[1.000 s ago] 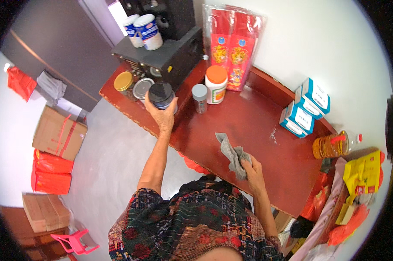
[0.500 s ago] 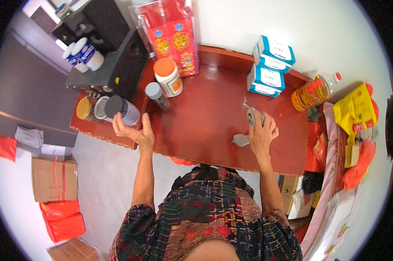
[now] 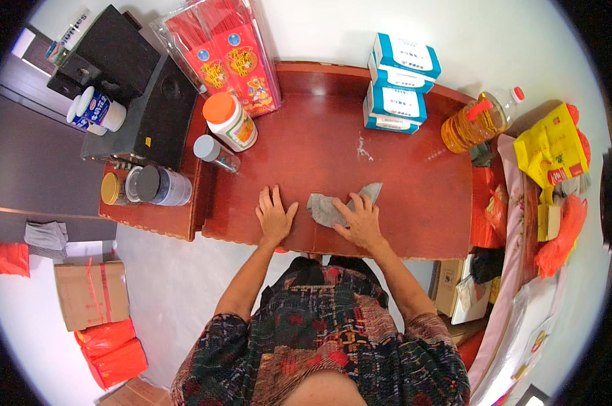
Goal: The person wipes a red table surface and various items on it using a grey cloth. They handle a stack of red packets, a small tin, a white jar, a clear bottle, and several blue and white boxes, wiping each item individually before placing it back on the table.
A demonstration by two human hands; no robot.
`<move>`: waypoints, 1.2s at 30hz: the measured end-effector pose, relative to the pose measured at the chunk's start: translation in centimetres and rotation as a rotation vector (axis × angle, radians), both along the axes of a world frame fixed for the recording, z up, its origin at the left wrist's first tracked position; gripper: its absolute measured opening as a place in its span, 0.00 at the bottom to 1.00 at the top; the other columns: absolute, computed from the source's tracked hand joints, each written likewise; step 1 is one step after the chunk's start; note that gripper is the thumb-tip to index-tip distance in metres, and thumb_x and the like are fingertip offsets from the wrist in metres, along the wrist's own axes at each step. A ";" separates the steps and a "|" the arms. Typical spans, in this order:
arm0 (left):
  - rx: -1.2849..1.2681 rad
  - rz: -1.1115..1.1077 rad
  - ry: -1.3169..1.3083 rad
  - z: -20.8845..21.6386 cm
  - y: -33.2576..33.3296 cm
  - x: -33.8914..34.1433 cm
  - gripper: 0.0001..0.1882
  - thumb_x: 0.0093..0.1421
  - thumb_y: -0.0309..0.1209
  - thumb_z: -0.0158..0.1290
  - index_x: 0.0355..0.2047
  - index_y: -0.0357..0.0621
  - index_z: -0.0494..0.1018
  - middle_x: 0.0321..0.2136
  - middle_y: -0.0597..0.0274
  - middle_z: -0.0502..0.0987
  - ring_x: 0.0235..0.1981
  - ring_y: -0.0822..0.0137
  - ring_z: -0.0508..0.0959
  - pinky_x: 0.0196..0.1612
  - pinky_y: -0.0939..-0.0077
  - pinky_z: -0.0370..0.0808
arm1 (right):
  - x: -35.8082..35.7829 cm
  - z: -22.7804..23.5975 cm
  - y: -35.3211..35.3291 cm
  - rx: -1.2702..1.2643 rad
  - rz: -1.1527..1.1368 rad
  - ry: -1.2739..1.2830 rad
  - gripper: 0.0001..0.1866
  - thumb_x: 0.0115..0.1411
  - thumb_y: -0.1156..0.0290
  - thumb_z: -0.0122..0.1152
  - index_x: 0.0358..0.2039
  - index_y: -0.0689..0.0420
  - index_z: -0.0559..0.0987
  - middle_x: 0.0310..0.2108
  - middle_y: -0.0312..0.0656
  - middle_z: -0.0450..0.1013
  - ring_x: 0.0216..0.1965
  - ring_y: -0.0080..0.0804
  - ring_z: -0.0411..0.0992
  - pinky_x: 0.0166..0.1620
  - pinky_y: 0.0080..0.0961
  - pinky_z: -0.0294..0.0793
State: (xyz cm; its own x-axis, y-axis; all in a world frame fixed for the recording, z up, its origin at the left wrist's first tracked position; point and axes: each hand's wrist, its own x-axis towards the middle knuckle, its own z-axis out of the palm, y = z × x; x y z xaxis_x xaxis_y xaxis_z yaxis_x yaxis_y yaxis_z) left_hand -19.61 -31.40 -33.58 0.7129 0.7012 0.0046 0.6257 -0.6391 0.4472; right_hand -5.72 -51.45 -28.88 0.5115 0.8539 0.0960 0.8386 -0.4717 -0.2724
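Observation:
Against the red-brown wooden desk top (image 3: 414,196), my right hand (image 3: 361,222) lies with spread fingers over a grey cloth (image 3: 325,208). The cloth is spread out and creased, partly hidden under the fingers. My left hand (image 3: 275,216) rests on the desk to the left of the cloth, fingers apart and holding nothing. Farther back on the left are a small clear jar with a grey lid (image 3: 217,153) and a white bottle with an orange cap (image 3: 230,122). A whitish smear (image 3: 364,149) shows on the desk beyond the cloth.
Stacked teal-and-white boxes (image 3: 395,101) stand at the back right, beside an oil bottle (image 3: 478,123). Red packets in clear plastic (image 3: 241,68) lean at the back left. On the left side stand lidded jars (image 3: 165,186) and a black speaker (image 3: 158,111). Cardboard boxes (image 3: 93,291) sit lower left.
My left hand has come away from the dark-lidded jar and down onto the desk. My right hand has moved left and nearer with the cloth, which was bunched in its fingers and now lies spread.

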 end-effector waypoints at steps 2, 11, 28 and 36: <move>0.067 0.035 0.084 -0.9 -0.9 0.7 0.40 0.58 0.56 0.46 0.63 0.46 0.52 0.64 0.42 0.48 0.65 0.45 0.48 0.61 0.41 0.47 | -0.3 -1.4 0.3 -0.003 -0.055 0.000 0.33 0.49 0.54 0.65 0.57 0.35 0.66 0.53 0.49 0.59 0.52 0.50 0.58 0.45 0.50 0.62; 0.220 0.121 0.107 -0.9 -2.0 1.3 0.33 0.60 0.48 0.47 0.63 0.52 0.55 0.64 0.48 0.50 0.65 0.50 0.49 0.62 0.46 0.47 | -0.1 -2.0 3.1 0.104 0.560 0.099 0.27 0.51 0.57 0.62 0.53 0.28 0.69 0.48 0.46 0.62 0.45 0.42 0.63 0.39 0.42 0.64; 0.165 0.176 0.136 0.1 -1.7 1.9 0.30 0.58 0.43 0.51 0.60 0.55 0.59 0.63 0.51 0.53 0.64 0.52 0.52 0.63 0.49 0.48 | 18.8 -6.7 19.7 0.130 -0.372 -0.227 0.30 0.55 0.56 0.56 0.57 0.51 0.65 0.59 0.45 0.57 0.58 0.45 0.57 0.54 0.48 0.56; 0.100 0.204 0.129 1.1 -1.4 2.5 0.30 0.57 0.39 0.54 0.59 0.53 0.61 0.62 0.51 0.54 0.64 0.52 0.52 0.63 0.49 0.48 | 13.2 -4.5 25.3 0.108 0.257 0.026 0.32 0.56 0.57 0.55 0.60 0.53 0.62 0.63 0.45 0.52 0.62 0.45 0.52 0.54 0.52 0.55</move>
State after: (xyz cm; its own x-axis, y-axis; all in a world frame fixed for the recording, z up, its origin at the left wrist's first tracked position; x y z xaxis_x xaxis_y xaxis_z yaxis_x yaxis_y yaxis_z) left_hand -17.06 -32.79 -32.46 0.5561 0.8311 -0.0003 0.7939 -0.5310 0.2963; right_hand 7.45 -26.12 -33.37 0.2829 0.9416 0.1828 0.9190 -0.2116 -0.3328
